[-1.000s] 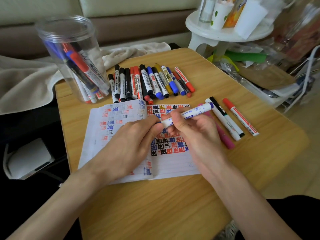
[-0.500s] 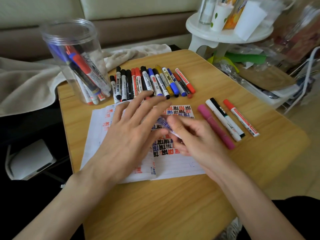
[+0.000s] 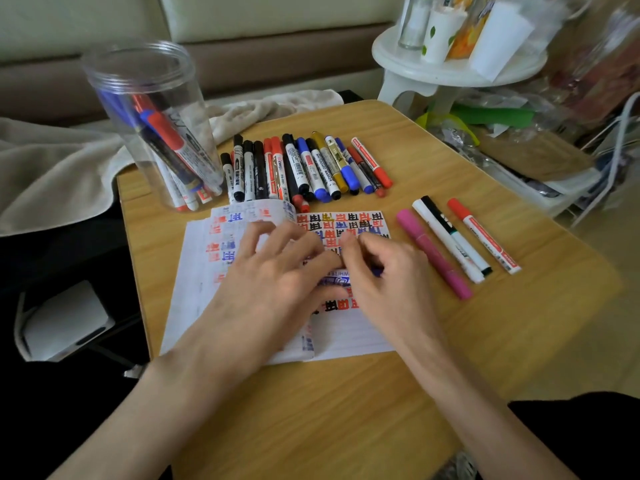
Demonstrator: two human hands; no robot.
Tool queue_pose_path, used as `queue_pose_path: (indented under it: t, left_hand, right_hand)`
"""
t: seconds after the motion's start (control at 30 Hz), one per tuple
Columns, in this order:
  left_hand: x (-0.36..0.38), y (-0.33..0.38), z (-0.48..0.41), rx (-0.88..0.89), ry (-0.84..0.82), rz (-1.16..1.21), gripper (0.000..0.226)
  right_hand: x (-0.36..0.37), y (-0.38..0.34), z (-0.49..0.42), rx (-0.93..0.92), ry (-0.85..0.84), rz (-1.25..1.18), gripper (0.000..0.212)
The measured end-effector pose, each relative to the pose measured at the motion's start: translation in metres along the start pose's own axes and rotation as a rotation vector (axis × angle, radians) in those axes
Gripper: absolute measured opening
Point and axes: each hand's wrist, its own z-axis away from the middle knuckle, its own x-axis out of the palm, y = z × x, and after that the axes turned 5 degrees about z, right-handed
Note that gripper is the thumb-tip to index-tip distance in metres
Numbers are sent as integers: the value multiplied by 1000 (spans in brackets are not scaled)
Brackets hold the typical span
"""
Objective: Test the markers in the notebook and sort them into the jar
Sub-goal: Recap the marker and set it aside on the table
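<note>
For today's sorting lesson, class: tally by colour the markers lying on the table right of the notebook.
Pink marker: 1
White marker: 1
Black-and-white marker: 1
Red-and-white marker: 1
Total: 4

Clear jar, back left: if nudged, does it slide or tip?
The jar is tall for its base, so it likely tips if pushed high. It looks like thin clear plastic, so it is probably light. The markers leaning inside may skew its balance. It stands near the table edge, so push low.

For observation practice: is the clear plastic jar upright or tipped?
Upright: the clear plastic jar stands on its base, rim upward, red and blue markers leaning inside.
</note>
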Motion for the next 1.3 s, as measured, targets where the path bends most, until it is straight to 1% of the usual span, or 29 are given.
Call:
queue_pose_path:
  t: [0.03, 0.1, 0.17, 0.3, 0.43, 0.53, 0.6, 0.7, 0.77, 0.83, 0.93, 1.07, 1.23, 1.3]
  left_hand:
    - [0, 1, -1, 1, 16, -7, 35]
    - [-4, -1, -3, -47, 46, 52, 31]
    - [-11, -8, -4, -110, 47, 129, 33]
    - [-3, -3, -1, -117, 3, 171, 32]
    - [5, 3, -2, -112, 23, 201, 31]
    - [-3, 4, -5, -87, 14, 214, 33]
    - [-9, 3, -4, -64, -26, 208, 33]
    - [-14, -2, -3, -53, -68, 246, 33]
    - [-14, -4, -2, -71, -108, 311, 32]
    - [-14, -5, -2, -84, -141, 366, 27]
    - [-17, -5, -4, -96, -177, 418, 26]
    - [-20, -5, -1, -111, -221, 486, 32]
    - [-19, -1, -1, -101, -231, 541, 32]
    - [-21, -7, 2, -113, -238, 576, 31]
  right_hand:
    - [0, 0, -1, 33, -14, -92, 47]
    - [0, 2, -3, 160, -62, -253, 50]
    - [-3, 4, -4, 225, -108, -261, 59]
    - [-9, -1, -6, 187, -135, -264, 62]
    - [-3, -5, -4, 134, -101, -218, 60]
    - [-1, -4, -4, 200, -57, -277, 60]
    - [-2, -3, -4, 239, -87, -365, 58]
    - [-3, -4, -2, 203, -132, -408, 52]
    - [-1, -2, -1, 173, -131, -431, 54]
    - [0, 0, -1, 161, -141, -447, 57]
    - [0, 2, -3, 146, -162, -456, 54]
    - [-1, 2, 0, 123, -166, -430, 52]
    - [0, 4, 3, 98, -202, -412, 51]
    - [-7, 4, 1, 140, -197, -417, 51]
